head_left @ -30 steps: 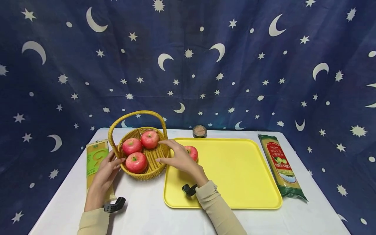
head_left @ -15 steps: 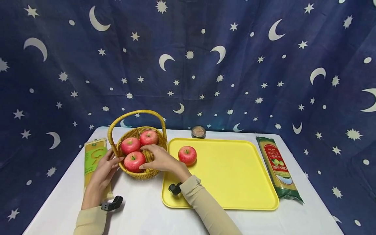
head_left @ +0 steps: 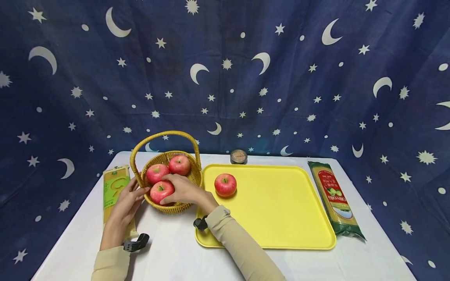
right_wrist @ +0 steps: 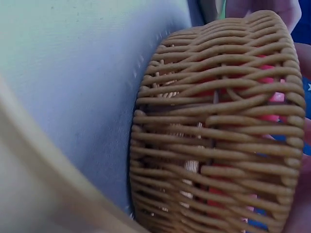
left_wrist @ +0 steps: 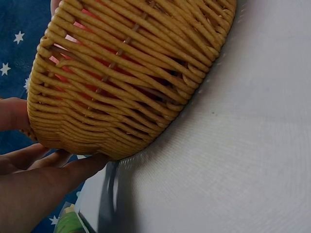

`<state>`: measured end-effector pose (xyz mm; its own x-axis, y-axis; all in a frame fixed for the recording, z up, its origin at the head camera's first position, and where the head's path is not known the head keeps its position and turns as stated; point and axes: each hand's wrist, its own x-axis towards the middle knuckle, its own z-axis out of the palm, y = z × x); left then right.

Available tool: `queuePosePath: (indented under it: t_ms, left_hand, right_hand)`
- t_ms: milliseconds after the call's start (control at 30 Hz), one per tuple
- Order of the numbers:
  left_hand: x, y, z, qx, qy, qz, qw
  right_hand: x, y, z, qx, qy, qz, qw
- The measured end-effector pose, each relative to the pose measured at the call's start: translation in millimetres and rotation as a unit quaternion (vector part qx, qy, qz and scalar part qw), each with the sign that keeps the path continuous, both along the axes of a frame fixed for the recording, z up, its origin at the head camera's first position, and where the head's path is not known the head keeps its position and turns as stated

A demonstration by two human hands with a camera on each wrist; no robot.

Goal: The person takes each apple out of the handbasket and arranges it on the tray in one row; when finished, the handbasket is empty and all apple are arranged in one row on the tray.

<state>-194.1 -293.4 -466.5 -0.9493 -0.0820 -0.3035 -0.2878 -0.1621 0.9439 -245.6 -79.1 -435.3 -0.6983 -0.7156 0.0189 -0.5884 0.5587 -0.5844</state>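
A woven yellow basket (head_left: 173, 208) with a hoop handle holds three red apples. My right hand (head_left: 179, 190) reaches into it and curls round the front apple (head_left: 159, 191), thumb low and fingers over the top. The other two apples (head_left: 157, 172) (head_left: 179, 164) lie behind. With straight fingers, my left hand (head_left: 131, 196) presses the basket's left wall. Those fingers (left_wrist: 58, 174) show against the weave (left_wrist: 131, 82) in the left wrist view. A fourth apple (head_left: 225, 184) sits on the yellow tray (head_left: 281, 214).
One flat pasta packet (head_left: 114, 185) lies under my left hand, left of the basket. A second green and red packet (head_left: 334, 199) lies right of the tray. A small round jar (head_left: 238, 156) stands behind the tray. White cloth (head_left: 168, 249) covers the table.
My right hand left the apple on the tray, moved left into the basket and closed round the front apple. The left hand stayed at the basket's side.
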Motion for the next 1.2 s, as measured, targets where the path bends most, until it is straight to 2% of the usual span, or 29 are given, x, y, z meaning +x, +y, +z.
queuePosePath:
  t_ms: [400,733,900,1200]
  left_hand:
    - [1.0,1.1,1.1,-0.006,-0.011,0.004,0.9999]
    - [0.5,1.5,-0.7,-0.003,-0.009,0.008,0.9999]
    - [0.8,0.7,-1.4,-0.006,-0.009,0.011,0.9999]
    - [0.8,1.0,0.9,-0.002,0.002,0.011,0.9999]
  right_hand:
    - [0.1,-10.1,-8.6,0.036,-0.006,-0.01,0.9993]
    - [4.7,-7.7,-12.4,0.036,0.043,-0.015,0.9983]
    - [8.6,-1.8,-11.4,0.014,0.044,-0.023,0.9987]
    - [17.9,25.6,-8.3,-0.081,0.028,-0.032,0.9958]
